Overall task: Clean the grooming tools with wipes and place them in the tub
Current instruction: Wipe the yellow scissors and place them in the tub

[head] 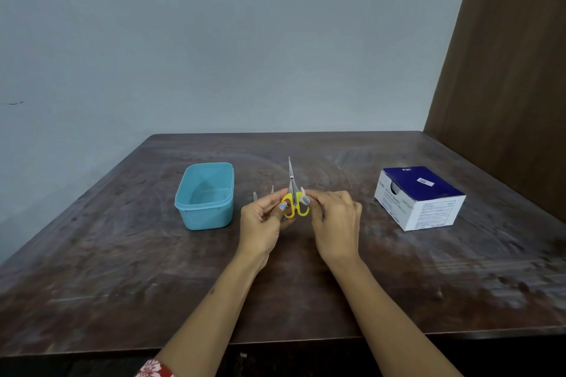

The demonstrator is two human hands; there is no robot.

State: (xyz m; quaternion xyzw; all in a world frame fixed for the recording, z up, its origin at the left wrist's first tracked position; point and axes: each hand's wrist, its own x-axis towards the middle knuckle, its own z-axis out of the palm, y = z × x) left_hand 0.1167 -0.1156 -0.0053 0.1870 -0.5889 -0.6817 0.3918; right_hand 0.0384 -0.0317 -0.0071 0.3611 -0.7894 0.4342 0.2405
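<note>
Small scissors [291, 190] with yellow handles and thin steel blades point away from me above the middle of the table. My left hand [262, 223] grips the left handle loop. My right hand [335, 223] pinches a small white wipe [304, 196] against the right handle. A light blue plastic tub [204, 217] stands to the left of my hands and looks empty. Two small metal tools [255, 195] lie on the table behind my left hand, mostly hidden.
A white and dark blue box of wipes [419, 197] sits at the right of the dark wooden table [122, 269]. A brown wooden panel [505, 70] rises along the right edge. A grey wall stands behind the table.
</note>
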